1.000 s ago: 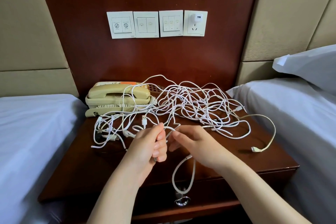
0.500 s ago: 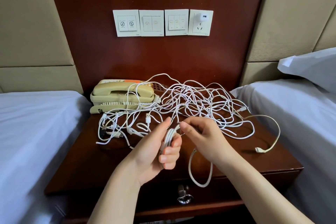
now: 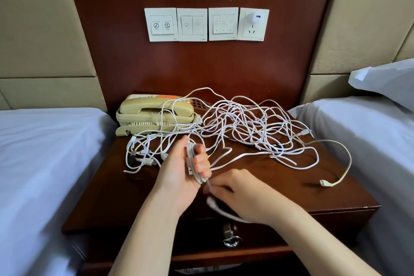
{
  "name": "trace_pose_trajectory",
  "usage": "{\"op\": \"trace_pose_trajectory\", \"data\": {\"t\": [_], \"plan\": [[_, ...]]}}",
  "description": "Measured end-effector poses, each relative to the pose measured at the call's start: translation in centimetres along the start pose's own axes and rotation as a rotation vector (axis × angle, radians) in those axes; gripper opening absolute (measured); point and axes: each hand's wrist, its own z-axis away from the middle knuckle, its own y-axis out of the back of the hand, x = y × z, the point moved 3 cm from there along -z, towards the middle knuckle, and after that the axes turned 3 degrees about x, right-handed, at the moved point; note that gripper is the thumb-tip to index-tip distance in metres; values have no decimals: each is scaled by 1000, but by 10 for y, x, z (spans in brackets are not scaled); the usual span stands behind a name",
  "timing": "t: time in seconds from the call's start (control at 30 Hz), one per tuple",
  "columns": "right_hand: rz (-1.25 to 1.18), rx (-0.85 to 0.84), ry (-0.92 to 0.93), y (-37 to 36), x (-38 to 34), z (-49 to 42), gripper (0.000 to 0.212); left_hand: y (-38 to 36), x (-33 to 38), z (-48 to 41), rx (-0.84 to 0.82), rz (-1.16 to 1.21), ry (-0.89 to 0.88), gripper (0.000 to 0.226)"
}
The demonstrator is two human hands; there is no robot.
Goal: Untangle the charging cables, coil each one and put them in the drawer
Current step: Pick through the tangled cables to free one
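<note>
Head camera: the left hand [image 3: 177,172] curls its fingers [image 3: 201,162] round a half-wound coil [image 3: 190,159] like a spool, the right hand [image 3: 242,192] pinches its slack [image 3: 221,212] to feed it, and the tangle [image 3: 246,127] waits behind on the tabletop [image 3: 280,188].

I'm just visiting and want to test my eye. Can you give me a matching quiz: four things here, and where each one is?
1 telephone
2 coiled cable
3 charger adapter
4 pillow

A in the wall socket
B on the right-hand bed
C at the nightstand's back left
D in the left hand

Pairs: 1-C, 2-D, 3-A, 4-B
</note>
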Motion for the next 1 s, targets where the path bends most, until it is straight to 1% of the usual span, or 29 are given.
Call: {"op": "trace_pose_trajectory", "data": {"t": [0.13,0.2,0.27,0.3,0.37,0.43,0.5,0.57,0.67,0.77,0.87,0.93,1.0], "plan": [[132,1,-5,-4,-12,5,23,4,3,-3,107,-26,-44,49],[214,16,13,0,-20,8,22,7,1,-6,160,-91,-79,50],[257,36,35,4,-27,9,17,9,0,-9,212,-181,-134,51],[246,54,47,5,-30,10,16,9,1,-10,233,-227,-169,52],[186,102,81,8,-34,10,20,8,5,-11,263,-305,-225,55],[127,168,120,12,-33,10,25,7,6,-9,264,-381,-246,57],[62,232,143,17,-29,10,24,6,2,-8,252,-530,-262,61],[-22,268,128,23,-24,9,22,5,-4,-7,218,-648,-253,66],[-193,282,83,31,-15,7,24,1,-15,-5,128,-674,-172,66],[-361,256,51,32,-3,5,22,-5,-24,-3,11,-775,-103,69],[-365,263,46,33,11,1,21,-9,-29,3,-94,-760,-18,66],[-346,304,30,35,21,-2,21,-11,-31,6,-181,-719,49,64],[-345,333,23,38,25,-3,21,-13,-31,10,-252,-668,100,55]]}}
